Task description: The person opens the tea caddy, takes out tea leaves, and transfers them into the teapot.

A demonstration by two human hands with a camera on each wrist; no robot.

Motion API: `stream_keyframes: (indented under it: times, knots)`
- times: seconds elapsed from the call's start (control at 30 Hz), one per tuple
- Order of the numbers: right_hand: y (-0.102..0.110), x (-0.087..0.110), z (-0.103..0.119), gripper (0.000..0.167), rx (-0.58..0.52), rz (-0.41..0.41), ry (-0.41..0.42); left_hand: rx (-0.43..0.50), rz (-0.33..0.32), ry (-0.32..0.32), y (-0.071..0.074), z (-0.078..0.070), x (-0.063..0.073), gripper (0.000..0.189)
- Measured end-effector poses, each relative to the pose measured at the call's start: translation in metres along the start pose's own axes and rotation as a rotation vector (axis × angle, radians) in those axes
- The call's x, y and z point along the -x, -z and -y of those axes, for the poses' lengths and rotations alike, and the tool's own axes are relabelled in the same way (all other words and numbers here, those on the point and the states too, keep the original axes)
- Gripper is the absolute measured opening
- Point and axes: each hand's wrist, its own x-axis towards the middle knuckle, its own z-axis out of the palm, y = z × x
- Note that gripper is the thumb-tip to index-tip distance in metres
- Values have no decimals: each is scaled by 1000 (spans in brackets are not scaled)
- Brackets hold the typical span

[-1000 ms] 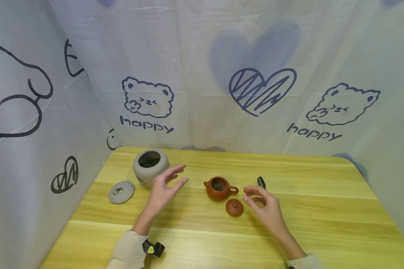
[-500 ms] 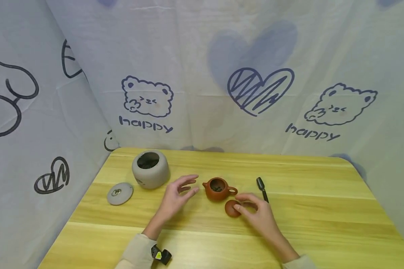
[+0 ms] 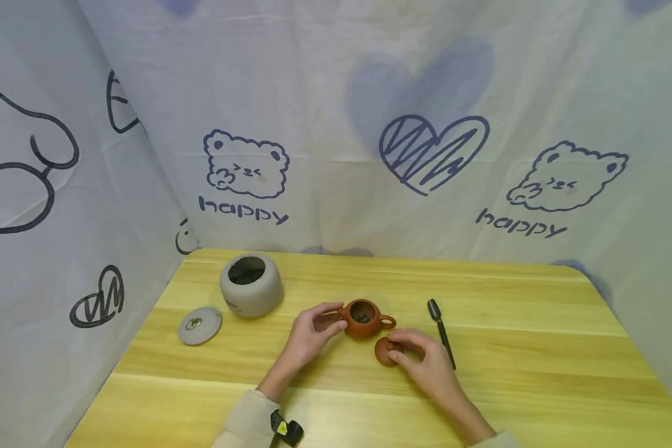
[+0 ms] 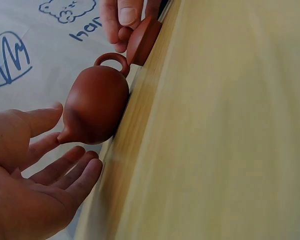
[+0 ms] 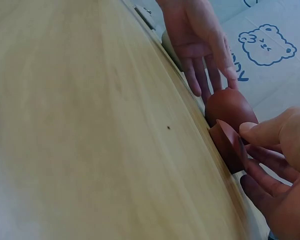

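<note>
A small reddish-brown teapot (image 3: 362, 328) stands lidless on the wooden table, dark tea leaves inside it. My left hand (image 3: 309, 334) is at its spout side, fingers spread and loosely bent, the thumb and index finger close around the spout (image 4: 64, 136); whether they touch it I cannot tell. In front of the handle (image 3: 389, 322) is the teapot lid (image 3: 384, 352), its knob pinched between my right hand's (image 3: 428, 364) thumb and fingers. In the right wrist view the thumb lies against the lid (image 5: 227, 145), partly hiding it; the lid sits at the tabletop.
A grey round jar (image 3: 250, 292) with dark contents stands open at the back left. Its grey lid (image 3: 200, 326) lies in front of it. Right of my right hand lies a dark tea scoop (image 3: 441, 333). A printed cloth (image 3: 336, 124) hangs behind the table.
My left hand has moved right, from beside the jar to the teapot's spout. My right hand has come left and down to the teapot lid and taken its knob.
</note>
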Motion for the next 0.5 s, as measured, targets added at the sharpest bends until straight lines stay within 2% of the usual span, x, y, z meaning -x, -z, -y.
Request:
stream_keyframes:
  times: [0.2,0.5]
  knots:
    - [-2,2,0,28,5,18,17,19,-24,22,-4,4,-2,35]
    - [-1,-3,-2,23,89,34,-9,36,-93,43,-13,9,-12,25]
